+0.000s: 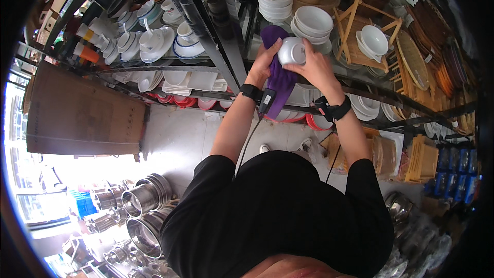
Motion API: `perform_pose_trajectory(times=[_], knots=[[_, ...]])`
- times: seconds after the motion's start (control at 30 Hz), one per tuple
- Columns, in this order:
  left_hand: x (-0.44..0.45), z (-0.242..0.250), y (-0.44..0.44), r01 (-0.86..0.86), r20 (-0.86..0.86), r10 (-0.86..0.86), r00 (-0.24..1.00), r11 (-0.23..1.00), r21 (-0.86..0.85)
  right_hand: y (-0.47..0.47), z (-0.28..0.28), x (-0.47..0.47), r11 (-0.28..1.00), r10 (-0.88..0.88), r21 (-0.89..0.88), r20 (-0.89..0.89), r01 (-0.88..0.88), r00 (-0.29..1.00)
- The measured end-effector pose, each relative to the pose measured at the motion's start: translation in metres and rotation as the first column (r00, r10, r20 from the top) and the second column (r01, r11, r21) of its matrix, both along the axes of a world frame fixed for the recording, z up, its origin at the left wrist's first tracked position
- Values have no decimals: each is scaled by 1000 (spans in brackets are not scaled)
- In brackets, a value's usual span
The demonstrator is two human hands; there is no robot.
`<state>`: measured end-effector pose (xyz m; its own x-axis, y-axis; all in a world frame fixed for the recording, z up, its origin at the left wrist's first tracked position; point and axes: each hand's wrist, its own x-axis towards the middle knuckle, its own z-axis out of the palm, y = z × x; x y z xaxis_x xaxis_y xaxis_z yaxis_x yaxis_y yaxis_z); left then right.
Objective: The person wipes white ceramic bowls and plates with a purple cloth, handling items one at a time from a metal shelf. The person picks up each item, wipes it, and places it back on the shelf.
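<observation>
Between my hands, a small white ceramic bowl (292, 51) is tilted so that its foot and a printed mark face me. My right hand (314, 63) grips the bowl's right side, thumb below and fingers at the upper edge. A purple cloth (280, 85) hangs from my left hand (265, 61), and its upper part lies against the bowl's left side. The left thumb reaches to the bowl's rim area; the other left fingers are hidden by the cloth. Just beyond the hands, stacked white bowls (313, 21) stand on a glass shelf, beside a taller stack of white bowls (274, 2).
A wooden rack (353, 27) with white bowls stands to the right on the shelf. Left of the black metal post (216, 34) are cups and saucers (156, 42). A large cardboard box (87, 110) stands on the left, with stainless steel pots (144, 197) behind it.
</observation>
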<state>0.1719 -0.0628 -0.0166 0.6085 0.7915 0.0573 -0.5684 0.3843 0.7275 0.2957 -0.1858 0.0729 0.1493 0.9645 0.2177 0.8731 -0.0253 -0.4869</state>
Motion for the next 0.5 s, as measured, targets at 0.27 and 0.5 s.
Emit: perform_pose_trajectory(times=[0.27, 0.5], knots=[[-1, 6, -1, 19, 55, -14, 998, 996, -89, 0, -9, 15, 979, 153, 126, 67, -160, 986], [-5, 6, -4, 20, 71, -18, 997, 999, -38, -4, -17, 4, 990, 23, 144, -100, -9, 995]])
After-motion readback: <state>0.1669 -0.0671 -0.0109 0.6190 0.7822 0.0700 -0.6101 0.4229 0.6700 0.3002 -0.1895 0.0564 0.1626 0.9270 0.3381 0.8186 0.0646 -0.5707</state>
